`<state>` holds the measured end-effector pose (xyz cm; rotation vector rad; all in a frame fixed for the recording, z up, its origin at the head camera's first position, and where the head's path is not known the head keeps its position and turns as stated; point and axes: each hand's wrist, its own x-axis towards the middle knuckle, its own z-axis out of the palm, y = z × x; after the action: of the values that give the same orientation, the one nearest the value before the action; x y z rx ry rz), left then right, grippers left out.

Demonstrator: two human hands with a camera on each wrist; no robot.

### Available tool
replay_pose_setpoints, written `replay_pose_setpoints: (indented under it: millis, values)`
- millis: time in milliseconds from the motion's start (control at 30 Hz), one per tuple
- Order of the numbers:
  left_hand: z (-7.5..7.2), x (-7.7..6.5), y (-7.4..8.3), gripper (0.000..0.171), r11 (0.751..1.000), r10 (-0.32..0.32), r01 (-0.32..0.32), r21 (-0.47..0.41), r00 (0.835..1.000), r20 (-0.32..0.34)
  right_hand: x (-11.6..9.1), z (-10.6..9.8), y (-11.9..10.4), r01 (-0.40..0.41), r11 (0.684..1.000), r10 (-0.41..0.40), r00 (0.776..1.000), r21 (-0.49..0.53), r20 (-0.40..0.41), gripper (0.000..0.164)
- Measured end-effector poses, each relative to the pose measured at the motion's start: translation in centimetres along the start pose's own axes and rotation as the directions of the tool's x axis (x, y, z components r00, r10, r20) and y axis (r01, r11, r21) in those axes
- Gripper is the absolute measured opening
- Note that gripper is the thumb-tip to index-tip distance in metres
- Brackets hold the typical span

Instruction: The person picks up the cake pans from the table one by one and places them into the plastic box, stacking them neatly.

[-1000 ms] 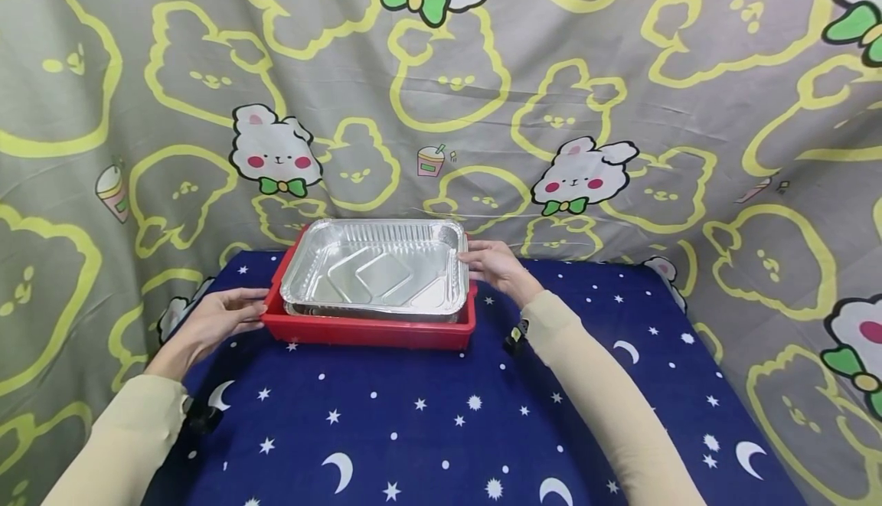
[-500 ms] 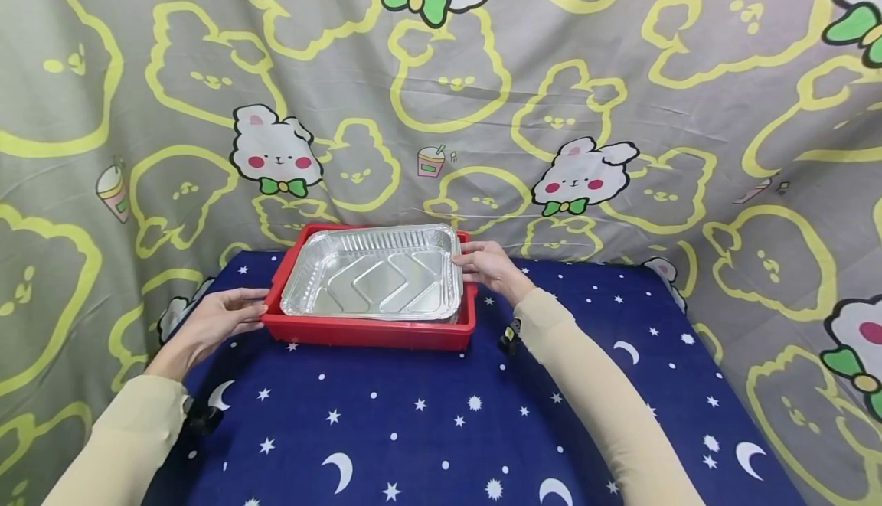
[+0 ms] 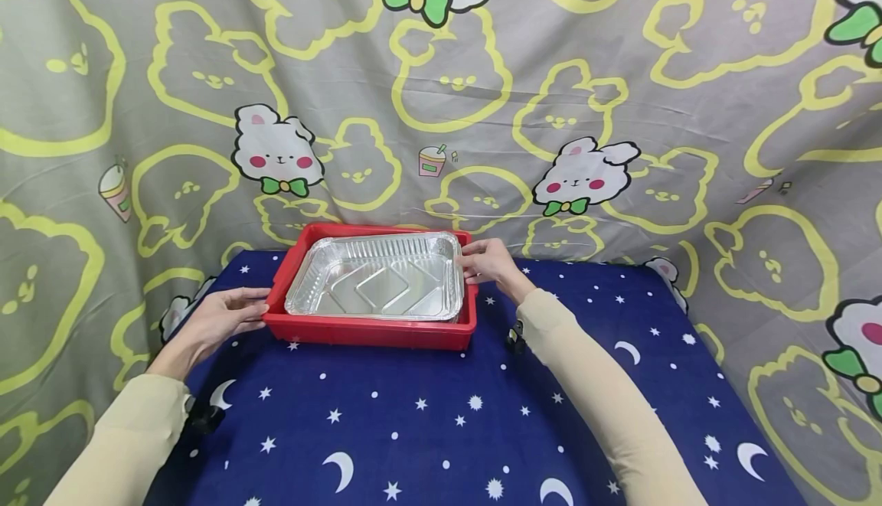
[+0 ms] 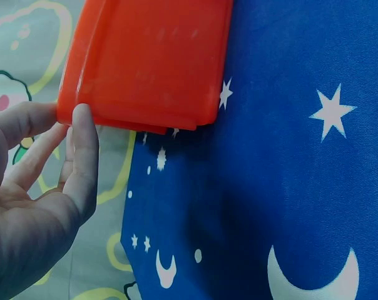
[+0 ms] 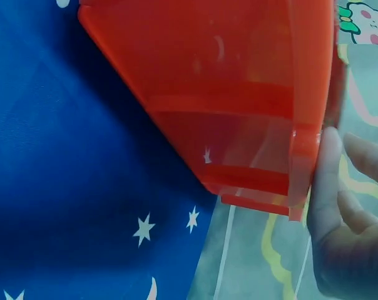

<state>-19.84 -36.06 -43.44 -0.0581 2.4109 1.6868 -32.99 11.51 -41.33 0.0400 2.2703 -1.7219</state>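
A red plastic tray (image 3: pixel 372 332) stands at the back of the table, and a silver foil pan (image 3: pixel 382 284) lies inside it. My left hand (image 3: pixel 217 322) pinches the red tray's left rim between thumb and fingers, as the left wrist view also shows. At the other end, my right hand (image 3: pixel 492 265) holds the foil pan's right rim with its fingertips, just over the red tray's edge. From the right wrist, that hand (image 5: pixel 348 212) appears beside the red wall (image 5: pixel 226 94), and the foil pan is mostly hidden there.
A dark blue cloth with stars and moons (image 3: pixel 427 429) covers the table in front of the tray. A grey patterned curtain (image 3: pixel 475 131) hangs close behind and on both sides. Small black cameras are strapped to both wrists.
The foil pan has come down lower into the red tray, its back edge sinking below the red rim. My right hand has moved slightly with it; my left hand has stayed put.
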Motion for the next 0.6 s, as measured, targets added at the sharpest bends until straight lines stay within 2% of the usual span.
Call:
replay_pose_setpoints:
  millis: [67,267,600]
  values:
    - [0.1,0.0,0.1,0.066,1.000,-0.003,0.003,-0.002,1.000,-0.001,-0.1,-0.2,-0.1,-0.004,1.000,0.004,1.000,-0.007,-0.015,0.041]
    - [0.2,-0.2,0.3,0.067,1.000,-0.012,0.012,0.023,1.000,-0.009,-0.5,-0.9,0.1,-0.019,0.997,0.021,1.000,0.076,-0.023,0.042]
    - [0.4,-0.4,0.4,0.066,0.999,-0.008,0.009,0.045,1.000,-0.028,-2.1,-2.7,0.3,-0.021,0.989,0.021,1.000,0.149,0.006,0.048]
